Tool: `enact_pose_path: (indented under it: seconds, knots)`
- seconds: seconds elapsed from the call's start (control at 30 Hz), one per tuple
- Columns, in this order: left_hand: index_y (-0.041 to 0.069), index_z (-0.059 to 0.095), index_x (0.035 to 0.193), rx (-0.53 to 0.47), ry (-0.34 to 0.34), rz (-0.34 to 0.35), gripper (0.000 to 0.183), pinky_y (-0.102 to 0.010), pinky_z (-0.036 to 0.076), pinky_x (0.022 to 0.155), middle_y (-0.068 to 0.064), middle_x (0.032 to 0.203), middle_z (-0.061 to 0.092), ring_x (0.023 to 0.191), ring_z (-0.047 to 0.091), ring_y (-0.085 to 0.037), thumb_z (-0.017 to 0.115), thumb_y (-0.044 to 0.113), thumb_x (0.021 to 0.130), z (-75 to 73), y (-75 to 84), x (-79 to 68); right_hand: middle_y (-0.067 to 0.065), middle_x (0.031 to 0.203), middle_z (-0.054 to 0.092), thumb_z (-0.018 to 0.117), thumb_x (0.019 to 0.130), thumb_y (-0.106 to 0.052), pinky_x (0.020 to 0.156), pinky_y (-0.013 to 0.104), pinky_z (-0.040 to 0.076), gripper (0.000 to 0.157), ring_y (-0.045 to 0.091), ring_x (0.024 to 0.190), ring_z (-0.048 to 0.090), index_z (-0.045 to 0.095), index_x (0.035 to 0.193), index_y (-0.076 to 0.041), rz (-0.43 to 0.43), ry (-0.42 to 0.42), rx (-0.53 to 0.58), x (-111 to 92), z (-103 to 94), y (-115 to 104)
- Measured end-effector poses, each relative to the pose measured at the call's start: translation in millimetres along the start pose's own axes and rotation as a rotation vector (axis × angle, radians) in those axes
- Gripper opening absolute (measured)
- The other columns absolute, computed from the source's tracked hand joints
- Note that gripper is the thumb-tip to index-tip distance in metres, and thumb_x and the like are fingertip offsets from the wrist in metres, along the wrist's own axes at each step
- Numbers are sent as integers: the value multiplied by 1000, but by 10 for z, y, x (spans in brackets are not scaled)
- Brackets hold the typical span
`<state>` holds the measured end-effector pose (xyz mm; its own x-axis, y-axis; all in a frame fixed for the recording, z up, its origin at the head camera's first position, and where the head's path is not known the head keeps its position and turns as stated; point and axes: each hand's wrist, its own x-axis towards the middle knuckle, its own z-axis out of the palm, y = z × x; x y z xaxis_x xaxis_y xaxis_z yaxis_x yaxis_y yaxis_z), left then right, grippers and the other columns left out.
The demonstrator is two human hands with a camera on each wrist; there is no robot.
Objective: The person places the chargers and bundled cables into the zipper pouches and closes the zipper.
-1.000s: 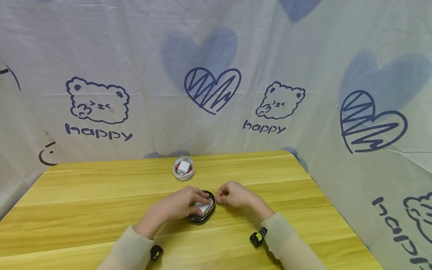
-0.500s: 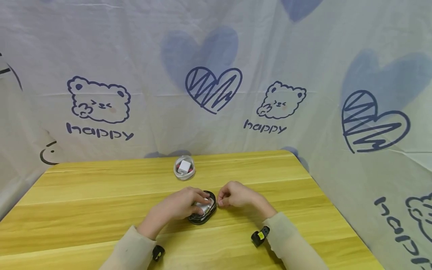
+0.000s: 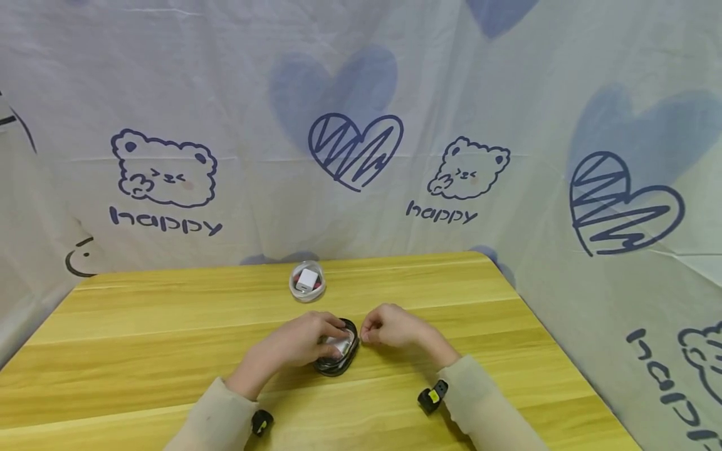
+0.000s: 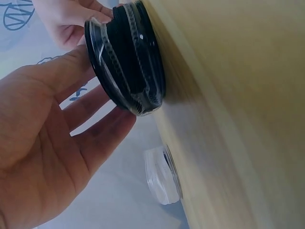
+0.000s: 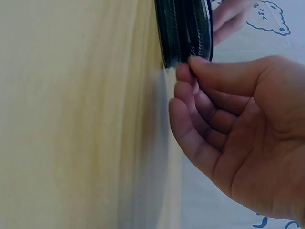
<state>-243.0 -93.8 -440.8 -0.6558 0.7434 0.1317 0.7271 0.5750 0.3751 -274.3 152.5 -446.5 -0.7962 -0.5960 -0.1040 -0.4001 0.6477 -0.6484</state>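
A small oval black zip case [image 3: 341, 363] with a see-through top lies on the table in front of the person. A pale object shows through its top. The left hand [image 3: 304, 338] holds the case from above, its thumb and fingers spread over the top and partly covering it. In the left wrist view, zip teeth run round the side of the case [image 4: 125, 52]. At the right end of the case, the right hand [image 3: 395, 326] pinches a small dark zip pull [image 5: 192, 69] between thumb and index finger, its other fingers curled in.
A second round case with a whitish rim [image 3: 294, 289] lies farther back on the table, holding a white charger plug [image 3: 307, 280] and something red. The yellow wood-grain table [image 3: 141, 326] meets a printed cloth [image 3: 259, 207] at its back and right edges.
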Motion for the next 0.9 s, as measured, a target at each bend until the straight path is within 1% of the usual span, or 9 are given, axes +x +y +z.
enact_pose_path:
  seconds: [0.13, 0.23, 0.43, 0.7, 0.9]
  knots:
    - [2, 75, 124, -6, -3, -23, 35, -46, 56, 100, -16, 130, 67, 120, 65, -34, 79, 21, 94, -38, 25, -13, -1, 79, 67, 68, 98, -3, 62, 22, 44, 12, 9, 70, 54, 74, 88, -4, 21, 44, 32, 20, 41, -15]
    - [3, 76, 123, -3, 0, -11, 34, -44, 56, 99, -16, 130, 67, 120, 64, -34, 81, 16, 92, -64, 44, -17, 3, 80, 68, 67, 98, -3, 61, 22, 44, 12, 9, 70, 54, 74, 88, -3, 29, 57, 45, 36, 65, -19]
    - [5, 76, 124, -24, -11, 24, 35, -43, 55, 102, -17, 136, 65, 125, 62, -35, 82, 13, 90, -63, 45, -18, 5, 81, 69, 67, 99, -3, 60, 21, 45, 12, 9, 69, 55, 74, 89, -3, 33, 45, 76, 38, 74, -22]
    - [3, 76, 123, -18, -10, 19, 33, -45, 53, 104, -18, 131, 69, 122, 65, -35, 80, 14, 92, -40, 23, -15, 1, 80, 69, 69, 97, -3, 59, 22, 45, 11, 9, 67, 54, 74, 87, -6, 47, 19, 93, 14, 49, -24]
    - [2, 76, 123, -20, -6, 13, 33, -46, 52, 105, -18, 130, 69, 121, 65, -36, 80, 12, 91, -31, 15, -19, -1, 79, 68, 71, 97, -4, 59, 23, 44, 12, 9, 66, 53, 74, 87, -8, 46, 1, 76, -4, 21, -44]
